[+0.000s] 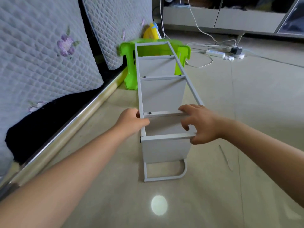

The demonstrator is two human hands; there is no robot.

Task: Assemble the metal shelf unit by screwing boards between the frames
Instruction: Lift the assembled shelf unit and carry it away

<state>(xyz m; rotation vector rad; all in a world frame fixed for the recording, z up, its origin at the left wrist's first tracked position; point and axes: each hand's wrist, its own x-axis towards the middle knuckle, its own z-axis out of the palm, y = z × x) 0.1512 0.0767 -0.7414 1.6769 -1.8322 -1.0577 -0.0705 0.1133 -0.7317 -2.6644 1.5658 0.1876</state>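
No legible text in the head view.

No word, number, brand mark or sign could be read on any surface. The quilted mattress (41, 55) carried only a purple flower pattern; the grey shelf unit (162, 96), green stool (130, 76) and power strip (215, 52) showed no readable markings.

**Room: tiled floor, quilted bedding, low cabinet**

Pale tile floor (246, 112) w/ round light spot (159, 205) at 6 o'clock. Quilted floral mattress (41, 55) is seen at 9–10, chrome rail (79, 116) beneath. Green plastic stool (130, 66) at 12. Grey low cabinet (230, 18) at 1–2; white power strip (216, 53) & cables in front.
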